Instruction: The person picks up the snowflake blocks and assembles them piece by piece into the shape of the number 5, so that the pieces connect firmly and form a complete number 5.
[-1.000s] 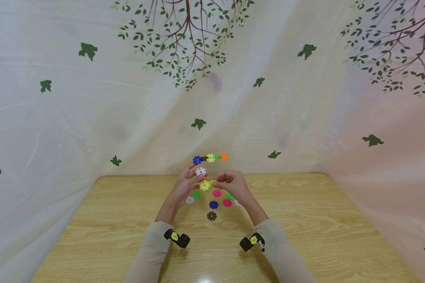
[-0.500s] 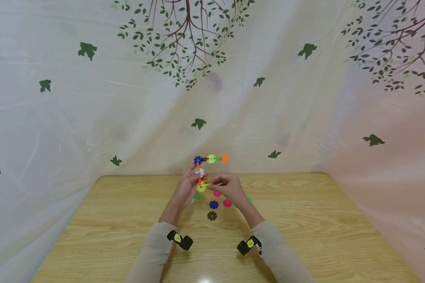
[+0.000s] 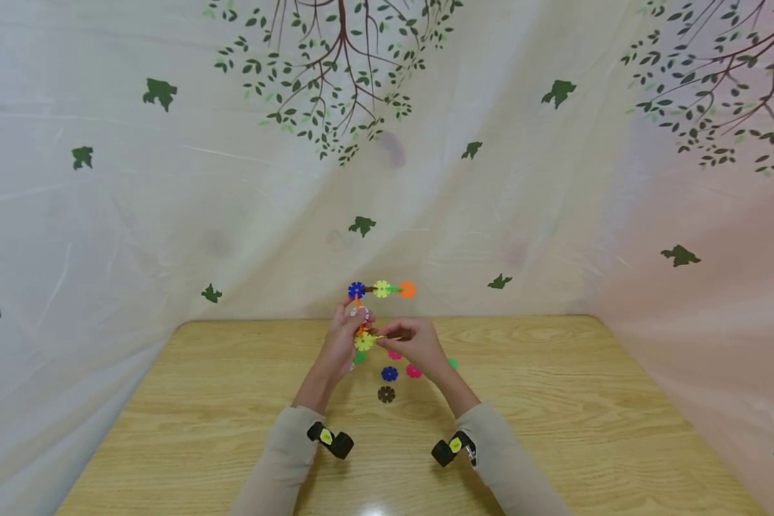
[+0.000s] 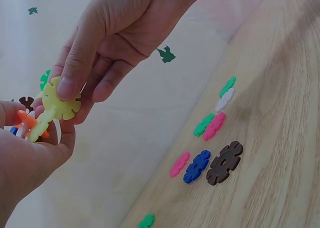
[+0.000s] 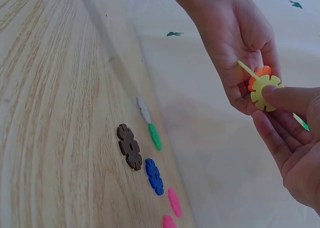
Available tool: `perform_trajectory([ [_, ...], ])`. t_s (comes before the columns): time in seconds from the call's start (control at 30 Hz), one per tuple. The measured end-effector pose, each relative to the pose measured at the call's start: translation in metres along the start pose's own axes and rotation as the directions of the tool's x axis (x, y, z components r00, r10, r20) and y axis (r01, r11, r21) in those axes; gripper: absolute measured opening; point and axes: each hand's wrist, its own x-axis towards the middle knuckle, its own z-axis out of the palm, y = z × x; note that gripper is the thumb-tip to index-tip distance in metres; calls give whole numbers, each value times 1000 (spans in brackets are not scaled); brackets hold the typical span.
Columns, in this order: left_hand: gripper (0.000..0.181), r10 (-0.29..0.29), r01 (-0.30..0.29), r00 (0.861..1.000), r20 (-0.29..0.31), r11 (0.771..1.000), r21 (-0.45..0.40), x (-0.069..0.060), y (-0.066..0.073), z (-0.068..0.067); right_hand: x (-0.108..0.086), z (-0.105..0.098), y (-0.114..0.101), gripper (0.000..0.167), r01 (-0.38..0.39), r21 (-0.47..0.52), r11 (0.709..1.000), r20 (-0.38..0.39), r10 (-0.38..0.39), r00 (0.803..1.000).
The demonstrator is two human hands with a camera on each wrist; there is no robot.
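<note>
Above the table, in the head view, my left hand (image 3: 337,347) grips a bent chain of slotted flower-shaped plastic discs. Its upper arm runs from a blue disc (image 3: 357,289) through brown, yellow-green and green to an orange disc (image 3: 408,289). A white disc sits partly under my left fingers, and a yellow disc (image 3: 363,342) is at the lower end. My right hand (image 3: 421,342) pinches another yellow disc (image 4: 62,109) between thumb and fingers. In the left wrist view, this disc meets the edge-on yellow disc (image 4: 42,124) of the chain; how deep the slots sit is unclear.
Loose discs lie on the wooden table (image 3: 555,423) below the hands: brown (image 3: 385,394), blue (image 3: 390,373), pink (image 3: 414,370), and several green, white and pink ones partly behind the hands. A patterned cloth (image 3: 264,215) hangs behind the table.
My right hand has moved left with its yellow disc, up to the chain's lower yellow disc. My left thumb has shifted over the white disc. The loose discs have stayed put.
</note>
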Motion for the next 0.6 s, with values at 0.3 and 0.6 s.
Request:
perform_trajectory([
  [0.3,55,35,-35,999,-20,999,11,-1,-2,1,-1,2,-1,14,24,17,1000,14,-24,1000],
  [0.6,42,63,-63,998,-3,998,-28,-1,-1,4,-1,2,-4,14,31,12,999,-4,-31,1000],
])
